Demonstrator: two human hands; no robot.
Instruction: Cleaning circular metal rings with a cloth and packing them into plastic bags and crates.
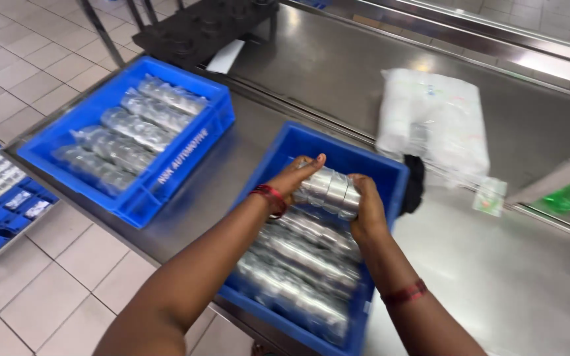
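both hands' grip, left hand (pixel 296 177), right hand (pixel 366 209), clasping shiny metal rings (pixel 328 188), blue plastic crate (pixel 364 165)

The blue crate (pixel 390 173) is smooth, slightly glossy plastic. Inside it lie bright, polished metal rings (pixel 326 188), seemingly wrapped in clear film. Under the crate, the table (pixel 496 277) is brushed steel with a dull sheen. Beyond the crate sits a milky, crinkled plastic bag (pixel 440 115).

Pale tiled floor (pixel 28 59), long steel worktable (pixel 496 277) with glare, black stand (pixel 199 29) behind
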